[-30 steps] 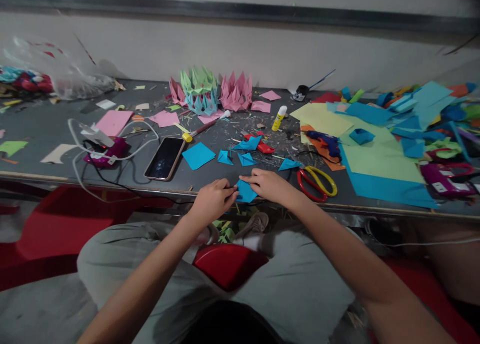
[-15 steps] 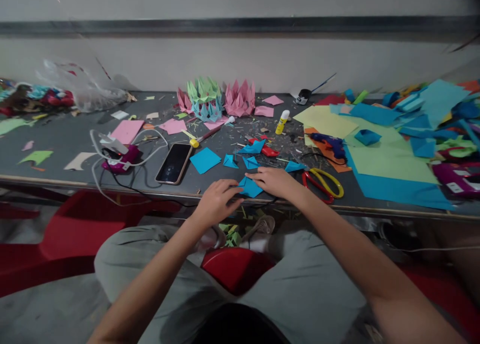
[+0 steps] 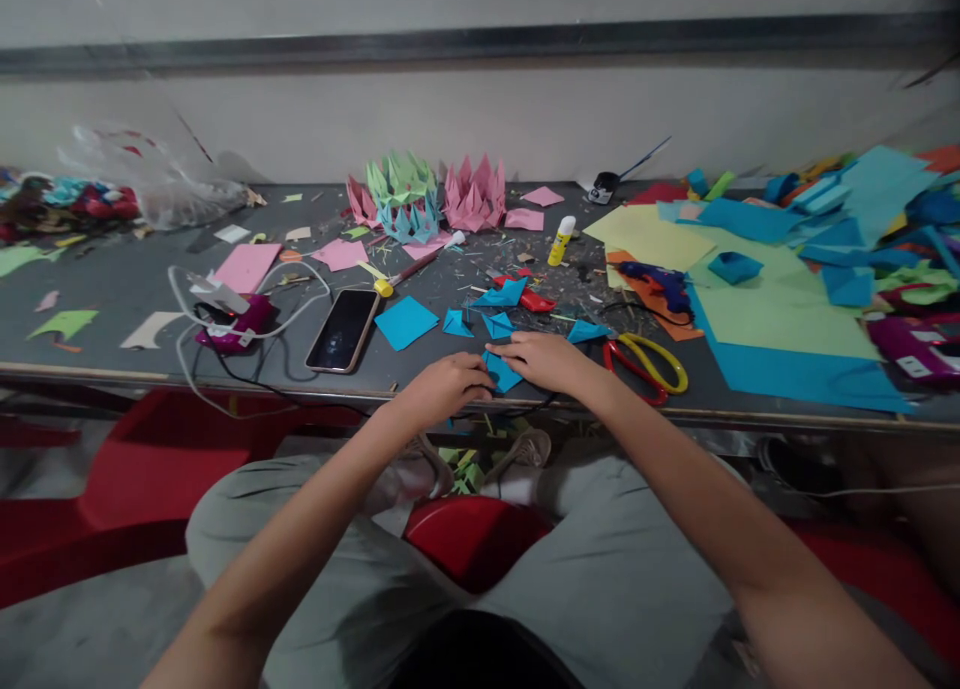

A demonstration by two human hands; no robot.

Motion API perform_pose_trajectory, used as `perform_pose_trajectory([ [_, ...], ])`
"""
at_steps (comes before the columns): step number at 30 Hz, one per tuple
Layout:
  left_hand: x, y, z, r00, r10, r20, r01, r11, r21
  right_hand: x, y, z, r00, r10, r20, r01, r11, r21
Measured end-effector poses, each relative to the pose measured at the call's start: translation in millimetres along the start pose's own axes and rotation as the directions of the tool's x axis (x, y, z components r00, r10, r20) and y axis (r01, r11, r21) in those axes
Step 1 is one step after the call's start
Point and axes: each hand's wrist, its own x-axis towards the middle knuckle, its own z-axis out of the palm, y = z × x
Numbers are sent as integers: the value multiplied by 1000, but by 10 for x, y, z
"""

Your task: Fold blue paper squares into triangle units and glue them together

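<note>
My left hand (image 3: 445, 387) and my right hand (image 3: 546, 361) meet at the table's front edge over a small folded blue paper piece (image 3: 502, 371). The left hand's fingers are curled and pinch the piece's left side. The right hand lies flatter, its fingers pressing the top of the piece onto the grey table (image 3: 112, 279). Most of the piece is covered by the two hands. Just beyond lie a flat blue square (image 3: 406, 322) and three small folded blue pieces (image 3: 497, 323).
A phone (image 3: 343, 330) lies left of my hands, a purple device with white cable (image 3: 229, 321) further left. Red and yellow scissors (image 3: 645, 362) lie right of my right hand. Glue stick (image 3: 560, 240), paper crowns (image 3: 427, 195), and coloured sheets (image 3: 780, 319) fill the back and right.
My left hand has slid right onto the blue piece, closing over its left side. My right hand stays pressed on it. The view shifted slightly.
</note>
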Motion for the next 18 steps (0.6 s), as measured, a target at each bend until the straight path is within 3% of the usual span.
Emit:
perform_pose_trajectory([
  [11,118,1,-92,990,115,84,-129,974,186,37,19,41,1000,-17,1,17,1000,22],
  [18,260,80,-186,984,46,170,-90,962,258,63,23,49,1000,-26,9,25,1000,16],
])
